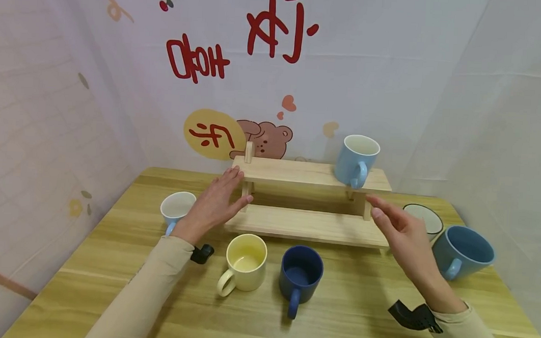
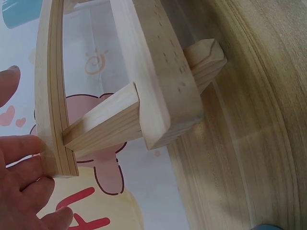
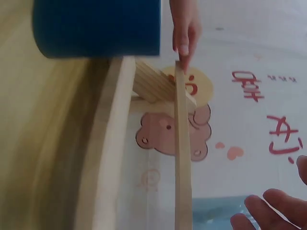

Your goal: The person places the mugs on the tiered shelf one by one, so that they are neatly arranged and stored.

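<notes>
A two-tier wooden shelf [image 1: 293, 171] stands at the back of the table, with a light blue mug [image 1: 352, 165] on the right part of its top board. My left hand [image 1: 215, 202] touches the left end of that top board, its fingers extended. In the left wrist view the fingers [image 2: 36, 191] lie against the board's end. My right hand [image 1: 404, 242] is near the shelf's right end, holding nothing, its fingers loosely bent. In front of the shelf stand a yellow mug [image 1: 251, 276] and a navy mug [image 1: 298, 283].
Left of the shelf is a mug that is white inside [image 1: 176, 206], partly behind my left wrist. On the right are a dark-rimmed white mug [image 1: 426, 218], partly covered by my right hand, and a wider blue mug [image 1: 469, 261]. A printed cloth [image 1: 372, 67] hangs behind the table.
</notes>
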Demonstrator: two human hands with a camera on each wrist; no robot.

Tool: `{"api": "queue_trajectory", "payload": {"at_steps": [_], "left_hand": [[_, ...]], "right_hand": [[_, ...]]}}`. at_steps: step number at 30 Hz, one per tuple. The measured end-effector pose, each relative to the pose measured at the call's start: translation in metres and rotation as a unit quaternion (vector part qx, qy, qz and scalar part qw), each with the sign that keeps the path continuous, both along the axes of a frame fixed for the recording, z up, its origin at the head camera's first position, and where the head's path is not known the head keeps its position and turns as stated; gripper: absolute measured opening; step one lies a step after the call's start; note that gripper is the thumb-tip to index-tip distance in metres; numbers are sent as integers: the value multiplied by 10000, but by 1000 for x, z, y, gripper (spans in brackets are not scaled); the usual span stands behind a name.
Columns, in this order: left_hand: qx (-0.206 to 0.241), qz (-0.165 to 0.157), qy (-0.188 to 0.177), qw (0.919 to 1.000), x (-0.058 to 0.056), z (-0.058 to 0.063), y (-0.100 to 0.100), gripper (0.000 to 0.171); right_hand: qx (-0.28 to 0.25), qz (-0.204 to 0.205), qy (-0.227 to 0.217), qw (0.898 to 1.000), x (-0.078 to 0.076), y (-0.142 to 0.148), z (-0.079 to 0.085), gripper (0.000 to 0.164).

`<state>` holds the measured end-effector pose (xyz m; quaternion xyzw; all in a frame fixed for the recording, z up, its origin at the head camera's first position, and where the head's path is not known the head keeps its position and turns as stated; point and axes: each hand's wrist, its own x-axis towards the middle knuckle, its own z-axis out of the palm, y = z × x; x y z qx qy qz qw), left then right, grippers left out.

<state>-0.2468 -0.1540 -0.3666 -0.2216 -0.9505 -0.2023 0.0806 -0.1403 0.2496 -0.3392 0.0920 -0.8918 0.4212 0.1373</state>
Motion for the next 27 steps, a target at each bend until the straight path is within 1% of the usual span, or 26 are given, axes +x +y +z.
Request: {"api": "queue_trajectory", "payload": {"at_steps": [2,7,10,16,20,22,23,27], "left_hand": [[-34,13,-41,10000,0,1,0,77],[-107,32,-122,9999,0,3,0,77],[-84,27,-101,9999,0,2,0,77],[-79,-7,-131,9999,0,0,2,77],[-94,6,-98,9999,0,0,2,77],[-76,12,-63,10000,0,2,2,77],[-75,16,-53,10000,0,2,2,77],[-95,37,-94,9999,1,3,1,77]], "right_hand": [[-1,202,83,9998,11,-3,-3,38],[-70,766,28,9970,32,-11,-11,32],[-73,1084,-195,9939,42,-14,-16,30],[-42,1501,-879,9848,57,-19,-25,28],[-70,1807,-1042,9780,62,-22,-30,29],[-115,2060,-1076,9726,62,-23,-32,30],[-170,2217,-1144,9682,62,-23,-33,31],[-431,2896,-1536,9438,61,-24,-38,34]]}}
